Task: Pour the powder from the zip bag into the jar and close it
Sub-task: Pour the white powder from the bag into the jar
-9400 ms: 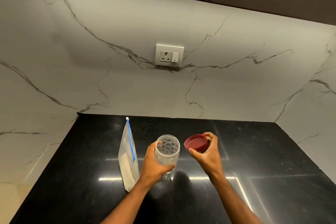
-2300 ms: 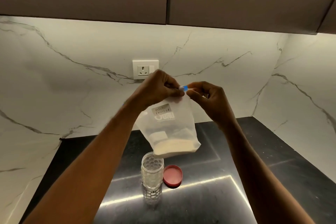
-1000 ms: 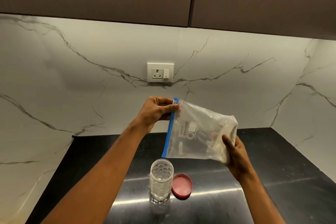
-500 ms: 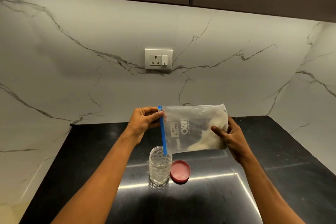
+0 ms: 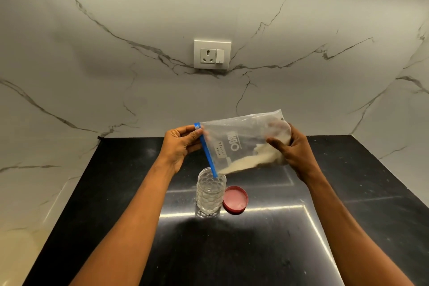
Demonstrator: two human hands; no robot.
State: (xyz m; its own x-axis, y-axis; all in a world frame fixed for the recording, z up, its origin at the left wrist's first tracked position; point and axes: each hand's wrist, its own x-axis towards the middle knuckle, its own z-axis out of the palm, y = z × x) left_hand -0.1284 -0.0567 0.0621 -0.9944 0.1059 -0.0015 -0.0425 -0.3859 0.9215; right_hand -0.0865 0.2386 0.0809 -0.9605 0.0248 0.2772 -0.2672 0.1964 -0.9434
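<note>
A glossy black countertop (image 5: 325, 227) carries a clear jar (image 5: 210, 195) touching a red lid (image 5: 235, 199).

Warm, dim-ish light from above/behind the camera, prob. under-cabinet. Marble backsplash (image 5: 116, 76) evenly lit, darker twd top left corner. Black countertop (image 5: 348, 193) glossy: bright streak of glare across its middle, soft dark shadow just below the jar (image 5: 210, 195). Wide-angle bend at edges, wall lines curve. Focus decent at centre; forearms near bottom edge look slightly soft, hard to be sure.
</note>
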